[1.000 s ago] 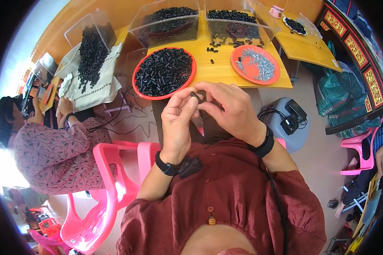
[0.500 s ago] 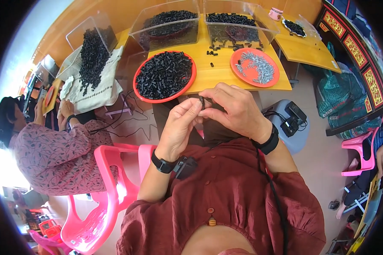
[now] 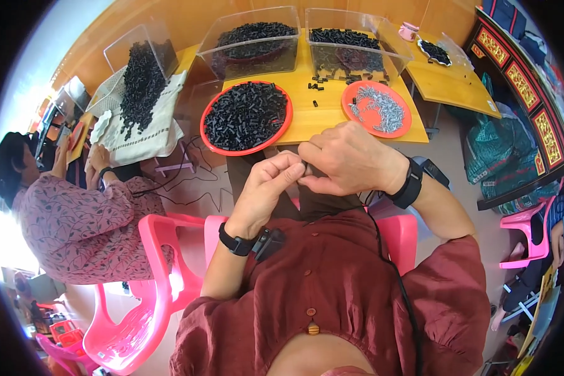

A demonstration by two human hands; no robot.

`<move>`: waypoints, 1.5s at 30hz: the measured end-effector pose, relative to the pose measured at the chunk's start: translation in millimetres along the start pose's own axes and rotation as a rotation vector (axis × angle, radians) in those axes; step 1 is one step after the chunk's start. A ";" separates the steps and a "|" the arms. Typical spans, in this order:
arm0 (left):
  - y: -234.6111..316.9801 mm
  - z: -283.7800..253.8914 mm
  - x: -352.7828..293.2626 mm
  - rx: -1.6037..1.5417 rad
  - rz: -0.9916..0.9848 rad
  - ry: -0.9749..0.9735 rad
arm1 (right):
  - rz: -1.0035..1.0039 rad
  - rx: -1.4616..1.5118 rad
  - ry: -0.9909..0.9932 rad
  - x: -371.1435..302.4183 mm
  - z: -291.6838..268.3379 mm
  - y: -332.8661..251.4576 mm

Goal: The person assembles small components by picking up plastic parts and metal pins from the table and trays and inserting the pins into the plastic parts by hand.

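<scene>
My left hand (image 3: 264, 189) and my right hand (image 3: 349, 159) meet above my lap, just short of the table's near edge. Their fingertips pinch together on a small black plastic piece (image 3: 306, 167), of which only a sliver shows between the fingers. Beyond my left hand is a red round tray (image 3: 288, 128) heaped with short black tubular pieces (image 3: 244, 116). Beyond my right hand lies an orange-red plate (image 3: 357, 119) with many small silvery metal pieces (image 3: 391, 116) and a few black ones on it.
Two clear bins (image 3: 257, 61) with more black pieces stand at the back of the yellow table (image 3: 319, 119). A few black pieces lie loose between them and the plate. On the left a person (image 3: 88, 219) sits at work. Pink chairs (image 3: 160, 263) stand beside and behind me.
My right wrist has turned and its elbow has swung outward to the right. The black piece, plainer before, is now mostly covered by my fingers.
</scene>
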State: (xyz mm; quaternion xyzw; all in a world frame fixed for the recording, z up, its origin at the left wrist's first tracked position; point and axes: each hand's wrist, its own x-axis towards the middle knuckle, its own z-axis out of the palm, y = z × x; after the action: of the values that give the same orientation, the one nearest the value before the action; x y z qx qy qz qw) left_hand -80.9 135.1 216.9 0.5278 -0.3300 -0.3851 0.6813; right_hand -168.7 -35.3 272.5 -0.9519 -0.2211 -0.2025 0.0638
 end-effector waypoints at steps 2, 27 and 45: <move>-0.1 2.1 -0.5 -0.063 -0.011 -0.059 | -0.024 0.011 -0.023 0.2 -5.5 -1.2; -33.6 10.6 12.4 0.351 0.119 0.114 | 0.171 0.295 -0.305 -28.1 11.1 10.1; -22.2 9.7 9.7 0.111 0.009 0.113 | 0.815 0.008 -0.056 18.9 146.3 163.7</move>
State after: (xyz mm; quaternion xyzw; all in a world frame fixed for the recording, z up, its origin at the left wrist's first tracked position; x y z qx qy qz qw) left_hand -88.4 118.9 197.8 0.5841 -0.3141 -0.3330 0.6703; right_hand -27.8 -143.4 141.9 -0.9664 0.1718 -0.1339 0.1363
